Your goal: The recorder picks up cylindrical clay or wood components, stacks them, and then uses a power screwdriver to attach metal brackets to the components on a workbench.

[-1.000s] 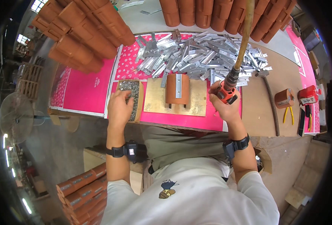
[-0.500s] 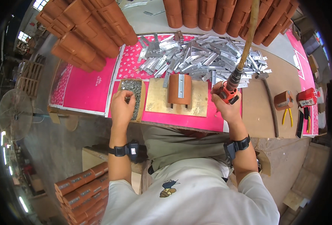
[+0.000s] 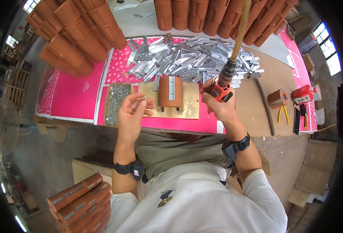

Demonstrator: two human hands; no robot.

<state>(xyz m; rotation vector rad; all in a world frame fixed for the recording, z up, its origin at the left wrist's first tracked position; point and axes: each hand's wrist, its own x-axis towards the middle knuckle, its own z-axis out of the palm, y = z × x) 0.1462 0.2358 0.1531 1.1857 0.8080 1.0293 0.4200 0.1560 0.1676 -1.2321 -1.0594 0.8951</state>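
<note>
My left hand [image 3: 132, 113] hovers between a screw box [image 3: 106, 110] and a wooden board [image 3: 190, 101]. Its thumb and fingertips pinch a small, pale sliver, apparently a screw, partly hidden by the fingers. The box is full of small silver screws [image 3: 118, 99]. On the board lies a terracotta-coloured cylinder [image 3: 164, 95] with a silver metal strip [image 3: 171, 87] along its top; two dark prongs show under its near end. My right hand [image 3: 225, 112] is wrapped round a red power screwdriver [image 3: 218, 92], its dark nose pointing up and away, right of the board.
Behind the board is a heap of metal strips [image 3: 202, 58]. Stacked terracotta-coloured cylinders [image 3: 74, 35] stand at the far left and far back. A hammer [image 3: 265, 103], another cylinder [image 3: 277, 99], yellow-handled pliers [image 3: 283, 115] and a red bottle [image 3: 302, 94] lie to the right.
My left hand has come out of the screw box and moved right toward the cylinder, fingertips pinched. The right hand still holds the screwdriver. The whole view has shifted slightly.
</note>
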